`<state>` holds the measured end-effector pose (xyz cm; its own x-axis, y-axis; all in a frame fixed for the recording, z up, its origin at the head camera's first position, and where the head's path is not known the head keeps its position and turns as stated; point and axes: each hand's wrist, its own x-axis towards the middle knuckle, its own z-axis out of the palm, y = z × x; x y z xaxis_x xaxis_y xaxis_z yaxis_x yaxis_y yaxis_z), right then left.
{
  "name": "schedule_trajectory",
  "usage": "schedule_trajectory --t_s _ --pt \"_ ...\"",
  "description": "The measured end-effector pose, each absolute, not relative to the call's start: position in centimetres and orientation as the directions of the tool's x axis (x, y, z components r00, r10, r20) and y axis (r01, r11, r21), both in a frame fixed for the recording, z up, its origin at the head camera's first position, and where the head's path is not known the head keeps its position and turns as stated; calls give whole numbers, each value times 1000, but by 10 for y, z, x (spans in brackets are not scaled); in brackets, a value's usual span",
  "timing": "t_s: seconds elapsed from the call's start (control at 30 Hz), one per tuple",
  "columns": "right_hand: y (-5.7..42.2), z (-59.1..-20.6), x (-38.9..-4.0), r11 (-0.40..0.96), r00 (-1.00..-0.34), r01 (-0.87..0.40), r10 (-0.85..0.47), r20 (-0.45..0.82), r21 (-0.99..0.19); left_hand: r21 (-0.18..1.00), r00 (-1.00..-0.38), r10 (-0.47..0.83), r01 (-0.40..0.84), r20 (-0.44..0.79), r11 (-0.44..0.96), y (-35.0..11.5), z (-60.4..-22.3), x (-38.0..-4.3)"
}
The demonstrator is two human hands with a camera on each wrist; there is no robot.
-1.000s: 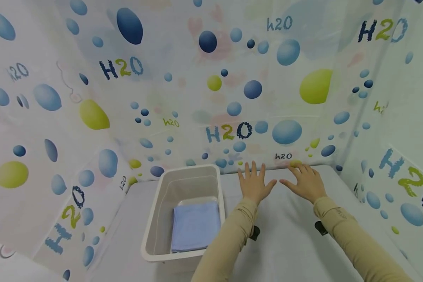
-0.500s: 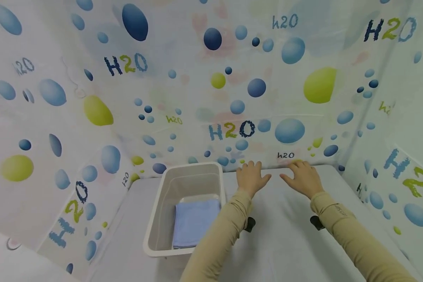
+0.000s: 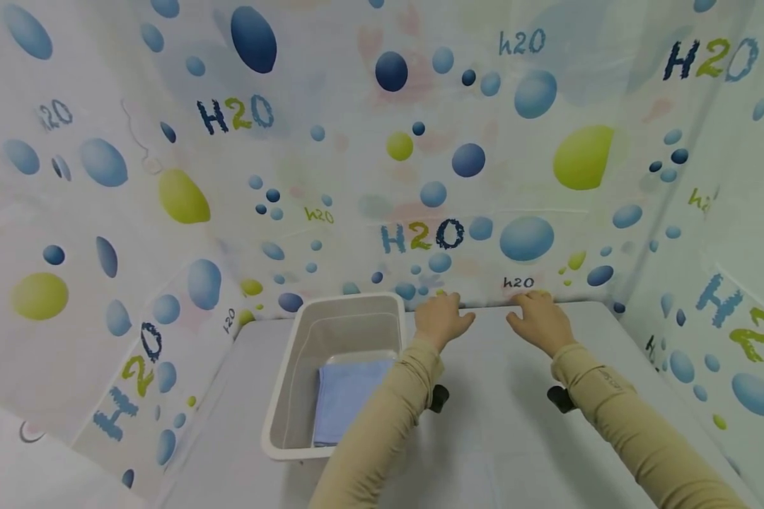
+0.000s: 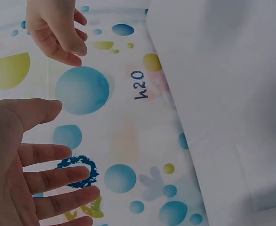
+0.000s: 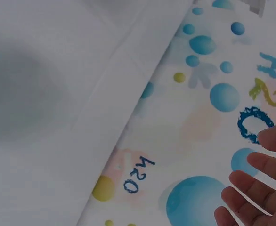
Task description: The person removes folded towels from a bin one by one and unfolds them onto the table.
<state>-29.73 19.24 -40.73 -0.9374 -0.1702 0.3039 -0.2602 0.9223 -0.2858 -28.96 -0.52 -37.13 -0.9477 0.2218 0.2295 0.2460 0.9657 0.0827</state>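
Observation:
Both hands are raised above the far part of a white-covered table [image 3: 477,452], and neither holds anything. In the head view the left hand [image 3: 441,319] is just right of a light grey plastic tub [image 3: 286,396]. Its fingers look relaxed and spread in the left wrist view. The right hand [image 3: 541,322] is farther right, its thumb pointing toward the left hand; in the right wrist view its fingers [image 5: 253,188] are loosely extended. A folded blue cloth [image 3: 346,396] lies at the bottom of the tub, partly hidden behind the left sleeve.
A white curtain [image 3: 356,162] printed with blue and green bubbles and "H2O" lettering encloses the table at the back and both sides. The tub stands on the left half of the table. A dark wrist camera [image 3: 439,399] hangs under the left sleeve, another [image 3: 560,399] under the right.
The left hand has moved a little left and lower, its fingers tipping forward from upright. The right hand has shifted slightly left. The head view has turned slightly; tub and cloth stay put.

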Motion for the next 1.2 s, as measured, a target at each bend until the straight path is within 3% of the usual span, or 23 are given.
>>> schedule_trajectory --t_s 0.53,0.93,1.2 --pt "151 -400 -296 891 -939 -257 -138 316 -373 328 -976 191 215 104 920 -58 -367 -291" --pt "107 -387 -296 860 -950 -260 -145 277 -438 367 -983 141 175 119 914 -97 -365 -291" --pt "70 -385 -298 801 -954 -266 -139 265 -537 429 -996 59 82 66 899 -127 -365 -289"
